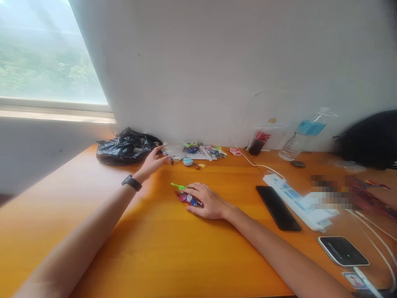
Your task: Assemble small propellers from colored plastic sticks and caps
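Note:
My left hand (154,160), with a dark watch band (132,182) on its wrist, reaches to the far side of the table. Its thumb and forefinger are apart, with a small dark item (163,154) between or just behind them; contact cannot be made out. My right hand (206,200) lies low on the table, fingers and thumb curved around a small cluster of coloured plastic toys (189,199), purple, blue and white. A bright green piece (180,187) with a thin stem pokes out past its fingertips. The palm hides part of the cluster.
Along the wall are a black plastic bag (124,147), bags of small colourful pieces (214,152), a round blue-white tin (187,161), a dark drink (258,145) and a water bottle (293,145). At right lie a black phone (277,208), a power strip (288,194) and a charging device (343,251).

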